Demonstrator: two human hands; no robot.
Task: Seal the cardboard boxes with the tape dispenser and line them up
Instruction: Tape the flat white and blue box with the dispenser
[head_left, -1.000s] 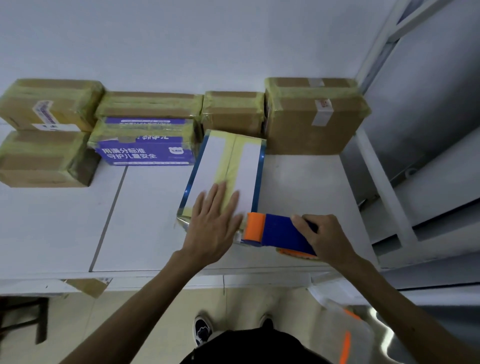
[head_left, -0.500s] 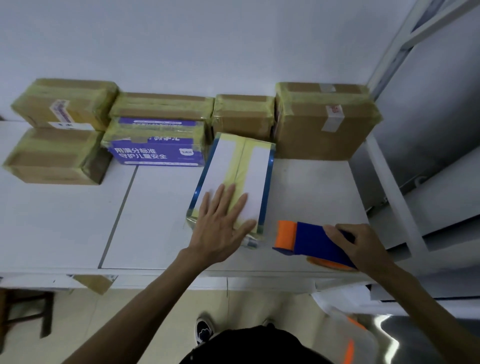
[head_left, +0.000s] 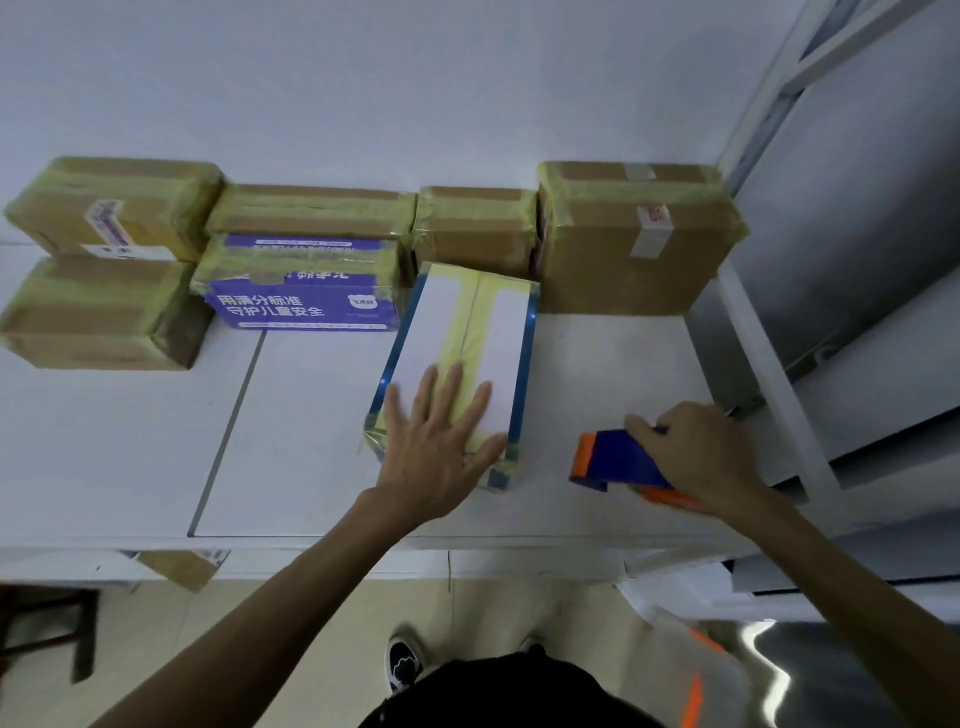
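A white box with blue edges (head_left: 498, 332) lies on the white table (head_left: 130, 457), a yellow tape strip running down its top. My left hand (head_left: 436, 441) rests flat on its near end, fingers spread. To the right, my right hand (head_left: 701, 452) grips a blue and orange tape dispenser (head_left: 613, 460) that sits on the table, apart from the box. Behind stand a purple printed box (head_left: 296, 301) and several taped brown cardboard boxes, among them a large one (head_left: 628, 244) at the right.
Two brown boxes (head_left: 98, 312) stand at the far left. A white metal frame (head_left: 769, 374) borders the table on the right. The table's front edge runs just below my wrists, with floor and my shoe (head_left: 402, 665) beneath.
My right hand has carried the tape dispenser away from the white box's near end, rightward onto the table. My left hand stays flat on the box.
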